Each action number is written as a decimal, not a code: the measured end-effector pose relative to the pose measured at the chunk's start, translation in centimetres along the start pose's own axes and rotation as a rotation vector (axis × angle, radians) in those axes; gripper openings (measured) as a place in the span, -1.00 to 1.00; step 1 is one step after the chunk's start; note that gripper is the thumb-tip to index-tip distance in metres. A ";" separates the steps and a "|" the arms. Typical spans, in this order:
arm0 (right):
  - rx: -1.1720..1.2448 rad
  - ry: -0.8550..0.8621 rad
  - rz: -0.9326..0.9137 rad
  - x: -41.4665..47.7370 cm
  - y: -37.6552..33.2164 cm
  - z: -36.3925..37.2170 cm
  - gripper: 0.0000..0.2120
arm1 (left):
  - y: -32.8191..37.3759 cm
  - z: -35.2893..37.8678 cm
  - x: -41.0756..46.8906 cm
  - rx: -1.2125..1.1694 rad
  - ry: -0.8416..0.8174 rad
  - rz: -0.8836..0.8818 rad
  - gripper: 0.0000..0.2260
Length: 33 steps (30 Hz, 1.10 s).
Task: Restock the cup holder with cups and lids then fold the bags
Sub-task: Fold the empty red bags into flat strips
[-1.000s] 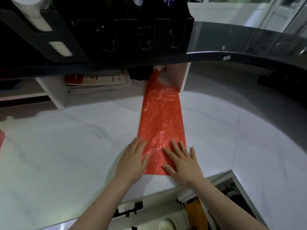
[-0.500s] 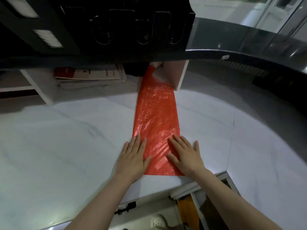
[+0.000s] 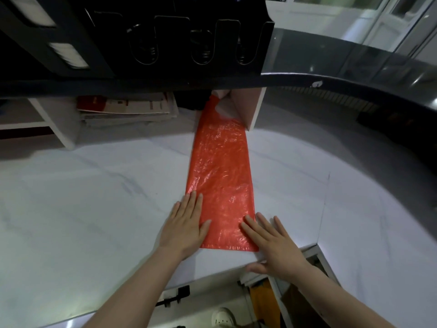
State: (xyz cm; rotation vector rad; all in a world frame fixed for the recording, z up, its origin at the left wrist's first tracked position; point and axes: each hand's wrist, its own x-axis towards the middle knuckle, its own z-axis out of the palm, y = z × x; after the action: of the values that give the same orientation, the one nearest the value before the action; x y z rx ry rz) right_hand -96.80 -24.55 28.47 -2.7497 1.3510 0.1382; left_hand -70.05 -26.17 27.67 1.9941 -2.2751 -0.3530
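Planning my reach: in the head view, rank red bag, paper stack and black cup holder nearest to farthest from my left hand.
1. red bag, touched along its left edge by the left hand.
2. paper stack, back left, in shadow.
3. black cup holder, top, farthest back.

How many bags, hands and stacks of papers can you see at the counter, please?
red bag: 1
hands: 2, the left hand and the right hand, both flat
stack of papers: 1
Total: 4
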 end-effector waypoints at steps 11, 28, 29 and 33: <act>0.184 0.110 0.062 -3.1 -0.3 1.1 -0.29 | -0.5 0.1 -3.6 -0.017 -0.041 0.205 -0.33; 0.695 0.306 0.359 -1.9 -0.1 -0.9 -0.75 | -1.7 -1.0 -5.1 -0.260 -0.093 0.336 -0.32; 0.715 0.287 0.385 -1.6 0.0 -1.1 -0.75 | -1.6 -1.0 -5.1 -0.328 -0.057 0.290 -0.40; 0.737 0.234 0.494 -0.1 -0.1 -1.2 -0.79 | -1.0 -1.3 -4.6 -0.540 0.089 0.093 -0.69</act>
State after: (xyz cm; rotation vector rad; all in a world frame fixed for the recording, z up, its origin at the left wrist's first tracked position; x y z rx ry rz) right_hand -96.73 -24.51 29.72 -1.8392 1.6757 -0.5559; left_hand -68.11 -21.87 29.01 1.5909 -1.9379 -0.7571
